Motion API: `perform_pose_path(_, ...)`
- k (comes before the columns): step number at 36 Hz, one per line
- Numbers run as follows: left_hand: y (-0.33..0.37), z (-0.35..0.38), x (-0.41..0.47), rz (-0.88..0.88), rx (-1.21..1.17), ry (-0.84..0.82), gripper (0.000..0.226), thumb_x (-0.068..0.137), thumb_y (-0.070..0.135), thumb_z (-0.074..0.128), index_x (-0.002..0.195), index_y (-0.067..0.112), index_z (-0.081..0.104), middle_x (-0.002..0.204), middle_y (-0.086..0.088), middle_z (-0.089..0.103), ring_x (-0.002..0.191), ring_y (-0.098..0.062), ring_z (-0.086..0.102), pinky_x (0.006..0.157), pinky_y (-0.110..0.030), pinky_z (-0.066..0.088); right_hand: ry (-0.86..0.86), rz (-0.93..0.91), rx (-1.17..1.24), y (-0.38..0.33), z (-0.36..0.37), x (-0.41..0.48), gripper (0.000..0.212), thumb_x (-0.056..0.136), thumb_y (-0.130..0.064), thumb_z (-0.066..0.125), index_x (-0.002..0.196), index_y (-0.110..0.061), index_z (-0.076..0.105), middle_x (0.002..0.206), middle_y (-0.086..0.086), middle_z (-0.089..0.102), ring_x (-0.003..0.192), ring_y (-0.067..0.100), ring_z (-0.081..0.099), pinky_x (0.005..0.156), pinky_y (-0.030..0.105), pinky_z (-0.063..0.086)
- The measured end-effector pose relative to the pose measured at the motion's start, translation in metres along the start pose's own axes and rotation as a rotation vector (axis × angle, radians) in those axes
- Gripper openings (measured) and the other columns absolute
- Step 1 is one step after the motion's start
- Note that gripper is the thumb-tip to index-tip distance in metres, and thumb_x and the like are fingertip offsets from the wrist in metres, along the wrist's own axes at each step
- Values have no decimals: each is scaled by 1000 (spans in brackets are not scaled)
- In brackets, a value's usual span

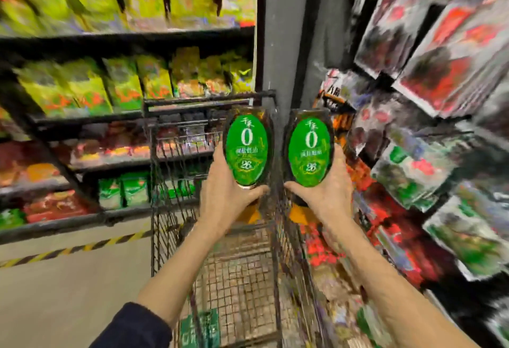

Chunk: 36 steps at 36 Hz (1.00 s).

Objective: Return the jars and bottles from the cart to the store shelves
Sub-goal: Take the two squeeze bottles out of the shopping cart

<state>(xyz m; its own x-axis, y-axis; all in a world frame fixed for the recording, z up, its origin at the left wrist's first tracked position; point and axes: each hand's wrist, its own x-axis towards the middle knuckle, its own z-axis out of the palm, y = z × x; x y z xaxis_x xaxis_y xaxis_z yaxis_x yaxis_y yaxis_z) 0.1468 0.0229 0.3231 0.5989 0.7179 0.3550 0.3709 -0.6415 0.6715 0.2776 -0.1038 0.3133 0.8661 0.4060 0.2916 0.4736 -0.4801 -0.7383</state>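
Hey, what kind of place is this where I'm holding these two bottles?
Most likely a supermarket aisle: stocked shelves run along the left, a wire shopping cart stands ahead, and packets fill a rack at the right. The left hand grips the left bottle, the right hand the right bottle.

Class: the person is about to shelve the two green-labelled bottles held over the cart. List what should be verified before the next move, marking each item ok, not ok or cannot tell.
1. Left hand has a secure hold on the left bottle: ok, its fingers curl round the lower part.
2. Right hand has a secure hold on the right bottle: ok, same hold.
3. Bottles are not knocking together: ok, a narrow gap shows between them.
4. Caps are closed: cannot tell, the hands hide them.
5. A matching spot is in sight on the shelves: cannot tell, only blurred packets show.
6. Nothing is left in the cart: cannot tell, too blurred.
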Motion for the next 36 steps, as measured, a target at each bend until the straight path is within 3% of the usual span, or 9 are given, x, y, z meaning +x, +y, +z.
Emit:
perform_pose_path(7, 81, -21, 8, 193, -106, -27, 120, 53, 46, 86, 145, 14, 17, 139, -7, 48, 126, -27, 48, 94, -39, 44, 230, -60, -44, -32, -107, -17, 114, 53, -36, 88, 144, -12, 22, 141, 8, 42, 129, 27, 41, 97, 34, 36)
perform_pose_path(13, 138, -25, -3, 366, -221, -96, 119, 50, 48, 86, 144, 18, 19, 140, -6, 48, 125, -28, 49, 94, -40, 44, 471, 3, -100, -45, -178, -55, 115, 56, -33, 88, 146, -9, 19, 142, 12, 40, 130, 28, 39, 95, 25, 27)
perform_pose_path(18, 185, -27, -35, 522, -355, -212, 117, 50, 46, 87, 144, 16, 23, 139, -5, 48, 127, -25, 47, 94, -36, 41, 686, 121, -194, -48, -226, -117, 112, 55, -38, 87, 144, -13, 23, 137, 11, 46, 125, 27, 45, 96, 33, 38)
perform_pose_path(29, 298, -25, -180, 867, -640, -605, 117, 53, 35, 89, 144, 8, 20, 134, -12, 52, 122, -30, 50, 92, -36, 43, 1120, 389, -426, -58, -338, -312, 118, 52, -40, 88, 146, -15, 21, 145, 5, 38, 132, 23, 40, 101, 30, 34)
perform_pose_path(36, 357, -50, -308, 1063, -794, -796, 121, 52, 45, 87, 145, 13, 18, 136, -10, 51, 122, -31, 51, 90, -37, 43, 1385, 498, -591, -88, -391, -452, 117, 49, -40, 89, 144, -14, 25, 140, 6, 45, 130, 23, 43, 102, 34, 37)
